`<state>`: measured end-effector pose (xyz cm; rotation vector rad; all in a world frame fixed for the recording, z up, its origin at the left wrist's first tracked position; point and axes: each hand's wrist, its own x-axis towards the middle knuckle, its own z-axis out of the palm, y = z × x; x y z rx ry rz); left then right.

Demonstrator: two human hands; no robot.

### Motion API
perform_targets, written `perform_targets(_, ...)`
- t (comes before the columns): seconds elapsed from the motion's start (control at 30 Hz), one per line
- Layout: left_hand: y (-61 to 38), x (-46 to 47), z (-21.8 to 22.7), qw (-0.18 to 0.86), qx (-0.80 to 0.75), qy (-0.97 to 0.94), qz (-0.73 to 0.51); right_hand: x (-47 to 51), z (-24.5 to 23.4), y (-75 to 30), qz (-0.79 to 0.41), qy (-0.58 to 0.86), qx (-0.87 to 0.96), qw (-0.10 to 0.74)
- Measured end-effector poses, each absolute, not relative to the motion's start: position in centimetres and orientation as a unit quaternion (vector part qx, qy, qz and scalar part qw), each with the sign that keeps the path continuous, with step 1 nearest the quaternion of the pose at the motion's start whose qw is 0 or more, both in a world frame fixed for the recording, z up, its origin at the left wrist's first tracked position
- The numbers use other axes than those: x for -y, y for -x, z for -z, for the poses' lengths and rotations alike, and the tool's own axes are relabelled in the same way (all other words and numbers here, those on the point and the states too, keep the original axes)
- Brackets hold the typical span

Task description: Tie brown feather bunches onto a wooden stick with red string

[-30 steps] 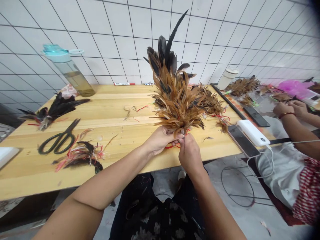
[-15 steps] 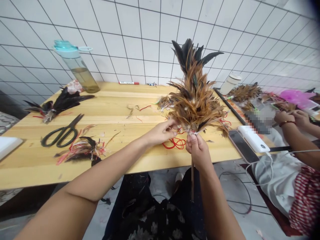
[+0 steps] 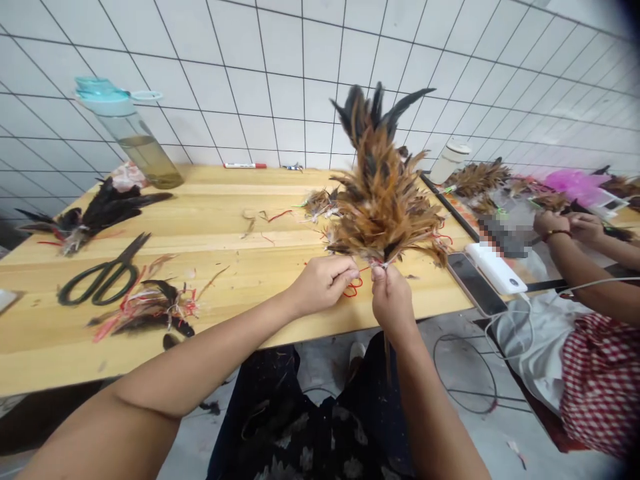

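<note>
We see a tall bunch of feathers (image 3: 383,193), orange-brown with dark tips, thick and fluffy near the base and narrowing to a few long black plumes at the top. It stands in the middle of the frame, nearly upright, with its tips pointing up against the tiled wall (image 3: 280,100). A thin stick (image 3: 387,357) continues the same long axis downward from its base, past the right hand.

The right hand (image 3: 393,300) is closed around the base of the bunch, fingers curled tight. The left hand (image 3: 323,283) is also curled, just beside the base, with its fingertips pinching a red thread (image 3: 353,287) that loops below the bunch. Both hands are over the front part of the bench (image 3: 240,267).

Scissors (image 3: 103,277) and black feathers (image 3: 95,213) lie on the left of the bench. At the right of the frame, a co-worker's hands (image 3: 553,227) are raised near more feathers (image 3: 477,179).
</note>
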<state>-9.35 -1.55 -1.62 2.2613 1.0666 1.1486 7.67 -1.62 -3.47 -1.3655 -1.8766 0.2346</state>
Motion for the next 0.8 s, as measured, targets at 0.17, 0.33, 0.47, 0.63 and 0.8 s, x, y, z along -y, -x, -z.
perform_targets(0.17,9.4,1.9,0.2,-0.11,-0.318,-0.878,-0.34,2.0,3.4,-6.8,0.069,0.599,0.765,0.227)
perform_targets(0.33,9.8,0.9,-2.7,-0.237,-0.225,-0.915,-0.238,2.3,2.7,-7.3,0.152,0.55,0.814,0.11)
perform_targets(0.47,9.3,-0.8,-4.5,-0.184,-0.174,-0.953,-0.165,2.5,2.2,-8.0,0.166,0.473,0.863,0.068)
perform_targets(0.63,9.4,-3.8,-5.0,-0.029,-0.258,-0.961,-0.098,3.1,1.4,-9.1,0.178,0.431,0.883,0.056)
perform_targets(0.8,11.5,-5.1,-8.2,0.083,-0.377,-0.915,-0.12,3.0,1.2,-11.5,0.191,0.475,0.857,0.067)
